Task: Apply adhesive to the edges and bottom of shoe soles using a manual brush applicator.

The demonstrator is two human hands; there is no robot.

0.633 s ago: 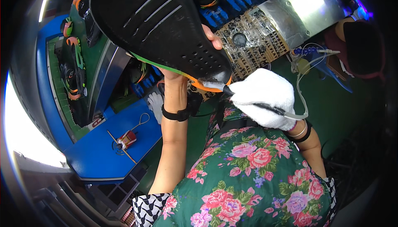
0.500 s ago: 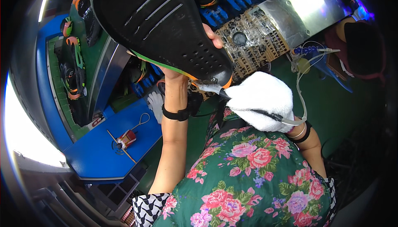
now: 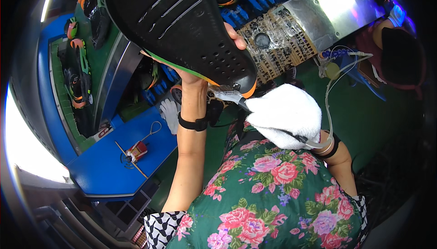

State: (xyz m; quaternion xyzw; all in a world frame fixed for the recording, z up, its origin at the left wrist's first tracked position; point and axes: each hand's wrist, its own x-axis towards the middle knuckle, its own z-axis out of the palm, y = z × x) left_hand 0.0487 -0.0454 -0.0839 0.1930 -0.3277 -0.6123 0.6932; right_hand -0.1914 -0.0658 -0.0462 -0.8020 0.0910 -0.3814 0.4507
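A large black shoe sole point(image 3: 177, 26), with grooves near the toe, small holes at the heel and a green and orange edge, is held up in front of me. My left hand point(image 3: 191, 77) grips it from beneath, fingertips curling over its right edge. My right hand point(image 3: 287, 115), in a white glove, is closed round the dark handle of a brush point(image 3: 243, 104). A thin clear tube runs from that handle. The brush's pale, shiny tip is at the sole's orange heel edge; whether it touches cannot be made out. The glove hides most of the handle.
Ahead, a metal ledge point(image 3: 325, 10) is partly covered in taped cardboard point(image 3: 284, 44). On the left, a green conveyor belt point(image 3: 60, 85) carries shoe parts. A blue table point(image 3: 100, 169) bears a small red container point(image 3: 138, 150) and a white glove point(image 3: 170, 115). Another person point(image 3: 400, 58) is at right.
The sole has shifted slightly right and down in my left hand. My gloved right hand has dropped a little with the brush, whose tip stays by the heel edge.
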